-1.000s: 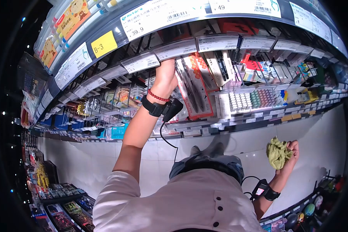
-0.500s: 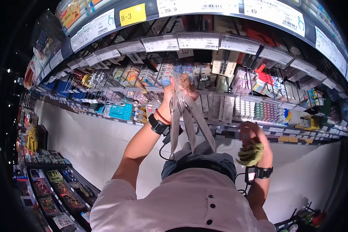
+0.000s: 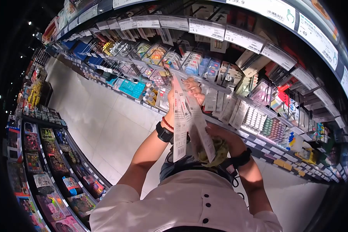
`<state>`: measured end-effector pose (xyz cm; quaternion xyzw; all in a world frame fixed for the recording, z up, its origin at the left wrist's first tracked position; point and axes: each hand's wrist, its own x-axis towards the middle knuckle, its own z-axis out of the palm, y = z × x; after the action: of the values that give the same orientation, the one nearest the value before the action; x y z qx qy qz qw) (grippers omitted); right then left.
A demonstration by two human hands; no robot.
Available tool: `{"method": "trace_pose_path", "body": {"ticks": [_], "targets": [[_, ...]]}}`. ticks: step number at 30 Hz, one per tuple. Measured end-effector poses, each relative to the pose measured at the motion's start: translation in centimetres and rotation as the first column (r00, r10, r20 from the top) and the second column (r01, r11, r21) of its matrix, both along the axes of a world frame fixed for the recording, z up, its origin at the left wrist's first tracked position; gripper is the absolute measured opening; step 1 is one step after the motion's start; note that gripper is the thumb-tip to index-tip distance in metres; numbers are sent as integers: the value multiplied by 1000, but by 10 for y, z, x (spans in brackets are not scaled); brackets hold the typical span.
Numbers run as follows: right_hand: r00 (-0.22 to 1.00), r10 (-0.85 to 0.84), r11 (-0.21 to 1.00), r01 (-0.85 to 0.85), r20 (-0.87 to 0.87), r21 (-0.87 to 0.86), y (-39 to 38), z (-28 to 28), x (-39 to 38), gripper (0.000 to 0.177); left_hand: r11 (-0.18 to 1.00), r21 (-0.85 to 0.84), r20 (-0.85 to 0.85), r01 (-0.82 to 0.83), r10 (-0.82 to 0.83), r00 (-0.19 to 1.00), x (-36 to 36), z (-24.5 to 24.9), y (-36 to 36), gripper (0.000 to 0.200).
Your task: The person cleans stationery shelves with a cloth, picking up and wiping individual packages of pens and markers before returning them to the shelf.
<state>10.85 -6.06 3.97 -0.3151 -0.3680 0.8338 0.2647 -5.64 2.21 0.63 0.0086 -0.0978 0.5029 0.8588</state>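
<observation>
Several long, flat white packages (image 3: 180, 129) with printed backs hang fanned out from my left hand (image 3: 193, 91), whose fingers are closed around their upper ends. Barcodes and small print show on them; what is inside them cannot be made out. My right hand (image 3: 222, 135) is behind the rightmost package, partly hidden by it. A crumpled yellow-green cloth (image 3: 219, 154) is in that hand, near the lower end of the packages.
A curved store shelf (image 3: 205, 79) with hooks, price tags and packed stationery spans the front. Turquoise boxes (image 3: 132, 89) sit on a lower tier. At left stands a slanted display rack (image 3: 52, 164) with colourful packages. Pale floor tiles (image 3: 92, 116) lie between.
My right hand has come in from the right with the cloth, up to the packages. The packages have turned to show their printed faces. The whole view has rotated.
</observation>
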Motion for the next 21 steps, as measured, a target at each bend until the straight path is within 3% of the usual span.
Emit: {"method": "trace_pose_path", "body": {"ticks": [1, 2, 4, 8, 9, 10, 13, 16, 19, 21], "targets": [[997, -66, 993, 63, -29, -101, -3, -2, -3, 43, 998, -62, -23, -32, 31, 999, -2, -2, -1, 21], [993, -82, 982, 66, -84, -178, -3, -15, -3, 42, 998, -58, 89, -14, 19, 996, -5, -11, 0, 32], [974, -127, 945, 62, -188, -321, 4, -45, -4, 39, 995, -91, 12, -29, 30, 999, -12, -22, 6, 30], [918, -195, 906, 33, -346, -423, 18, -54, -36, 36, 982, -179, -84, -53, 38, 996, -33, -31, 19, 27], [916, -207, 901, 43, -343, -431, 22, -56, -43, 36, 980, -191, -97, -53, 35, 995, -40, -33, 24, 28], [914, -221, 896, 53, -339, -441, 26, -56, -52, 36, 994, -96, -156, -46, 31, 987, -48, -36, 29, 32], [896, -205, 911, 28, -393, -411, 38, -53, -76, 37, 996, 4, -471, -87, 79, 878, -74, -25, 34, 38], [898, -163, 918, -14, -409, -397, 50, -49, -97, 40, 999, 42, -488, -34, 51, 871, -109, -33, 42, 54], [907, -354, 888, 250, -228, -385, 56, -38, -121, 40, 991, 111, -434, 70, -15, 901, -146, -34, 55, 66], [920, -326, 909, 242, -217, -340, 61, -33, -130, 38, 980, 144, -418, 140, -68, 906, -167, -35, 63, 67]]}}
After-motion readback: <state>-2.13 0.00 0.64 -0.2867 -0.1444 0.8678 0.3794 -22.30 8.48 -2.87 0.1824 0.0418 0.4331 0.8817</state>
